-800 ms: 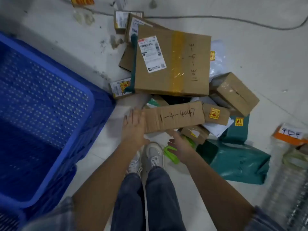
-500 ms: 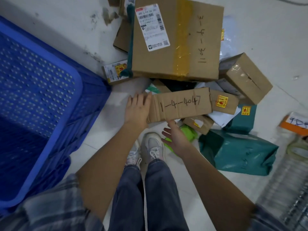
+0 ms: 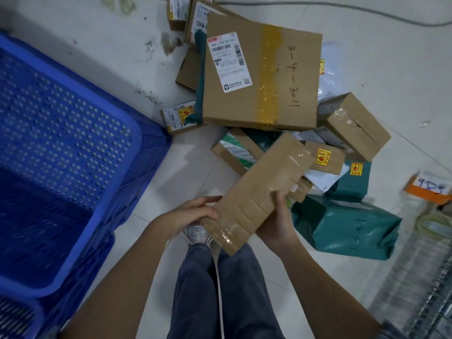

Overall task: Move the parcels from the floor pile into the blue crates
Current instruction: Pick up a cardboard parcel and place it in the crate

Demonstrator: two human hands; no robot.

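While both hands grasp the long box (image 3: 259,192) above the floor (image 3: 403,57), left hand (image 3: 193,214) curled on its near end and right hand (image 3: 276,223) under its side, the head view shows the pile (image 3: 261,77) largely unmoved. Judging by this, most parcels remain. The crate (image 3: 117,167) at left is cut off; its contents are hard to make out.

I see matt cardboard box (image 3: 259,192) with glossy clear tape, perforated blue plastic crate (image 3: 73,148), teal plastic mailer (image 3: 342,228).
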